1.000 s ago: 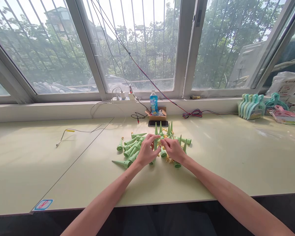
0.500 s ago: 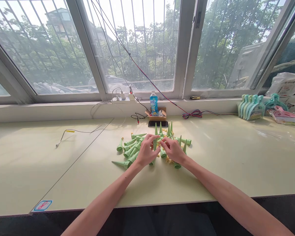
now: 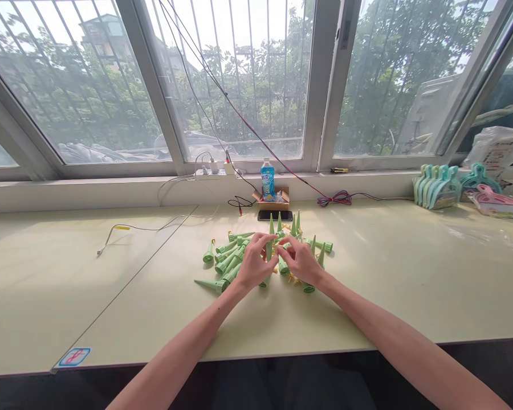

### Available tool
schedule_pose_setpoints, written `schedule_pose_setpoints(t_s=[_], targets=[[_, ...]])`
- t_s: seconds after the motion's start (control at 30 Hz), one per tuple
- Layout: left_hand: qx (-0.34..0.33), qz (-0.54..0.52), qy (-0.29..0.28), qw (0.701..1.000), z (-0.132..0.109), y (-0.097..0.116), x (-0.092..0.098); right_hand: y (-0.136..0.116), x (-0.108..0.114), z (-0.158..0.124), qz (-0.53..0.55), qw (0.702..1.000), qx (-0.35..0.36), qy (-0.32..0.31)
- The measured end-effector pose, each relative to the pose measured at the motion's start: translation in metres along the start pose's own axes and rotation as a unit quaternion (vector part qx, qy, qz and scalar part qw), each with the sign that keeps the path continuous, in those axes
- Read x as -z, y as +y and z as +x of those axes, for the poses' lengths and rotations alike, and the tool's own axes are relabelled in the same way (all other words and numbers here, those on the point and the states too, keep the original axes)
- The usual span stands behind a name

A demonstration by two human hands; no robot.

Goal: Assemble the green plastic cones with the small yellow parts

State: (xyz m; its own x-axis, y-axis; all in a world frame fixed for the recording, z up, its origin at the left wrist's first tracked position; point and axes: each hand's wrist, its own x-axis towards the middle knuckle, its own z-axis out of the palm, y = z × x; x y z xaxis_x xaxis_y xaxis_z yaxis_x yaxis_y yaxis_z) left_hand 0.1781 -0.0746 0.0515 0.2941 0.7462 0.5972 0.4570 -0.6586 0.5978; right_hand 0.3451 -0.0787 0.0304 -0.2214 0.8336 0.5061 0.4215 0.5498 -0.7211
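My left hand is closed around a green plastic watering spike, which stands point up between thumb and fingers. Close against it, my right hand is pinched, thumb and fingertips together at the spike's right side. Whatever is in that pinch is too small and covered to make out. Several more green watering spikes lie in a heap left of my hands. Others, some with tips upward, sit behind and to the right. Small yellow plastic pieces are scattered under and around my right hand.
Behind the heap lie a black phone and a small cardboard box with a blue bottle. A coiled cable rests near the sill. Teal brush-and-dustpan-like items and a pink packet stand at far right.
My right fingers have shifted slightly beside the spike, with the fingertips curling a little differently. My left hand and the spike in it stay in place.
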Motion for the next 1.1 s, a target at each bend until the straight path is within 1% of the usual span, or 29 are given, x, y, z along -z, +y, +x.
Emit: schedule_pose_setpoints(t_s=[0.23, 0.53, 0.7, 0.87, 1.1], targets=[[-0.009, 0.009, -0.007, 1.000, -0.0001, 0.0008, 0.0004, -0.0006, 0.0001, 0.0003, -0.001, 1.000, -0.006, -0.003], [-0.002, 0.018, -0.017, 1.000, -0.0006, 0.0027, 0.0002, 0.0035, -0.0017, 0.0023, -0.029, 0.999, 0.009, 0.027], [0.002, 0.011, -0.008, 1.000, -0.0002, 0.0018, 0.0001, 0.0001, 0.0001, 0.0002, -0.015, 1.000, -0.007, 0.012], [-0.004, 0.010, -0.005, 1.000, -0.0001, 0.0022, 0.0002, -0.0035, 0.0015, -0.0008, -0.005, 1.000, 0.001, -0.002], [-0.010, 0.013, -0.011, 1.000, -0.0005, 0.0016, -0.0001, 0.0003, -0.0001, 0.0014, -0.016, 1.000, 0.001, 0.009]])
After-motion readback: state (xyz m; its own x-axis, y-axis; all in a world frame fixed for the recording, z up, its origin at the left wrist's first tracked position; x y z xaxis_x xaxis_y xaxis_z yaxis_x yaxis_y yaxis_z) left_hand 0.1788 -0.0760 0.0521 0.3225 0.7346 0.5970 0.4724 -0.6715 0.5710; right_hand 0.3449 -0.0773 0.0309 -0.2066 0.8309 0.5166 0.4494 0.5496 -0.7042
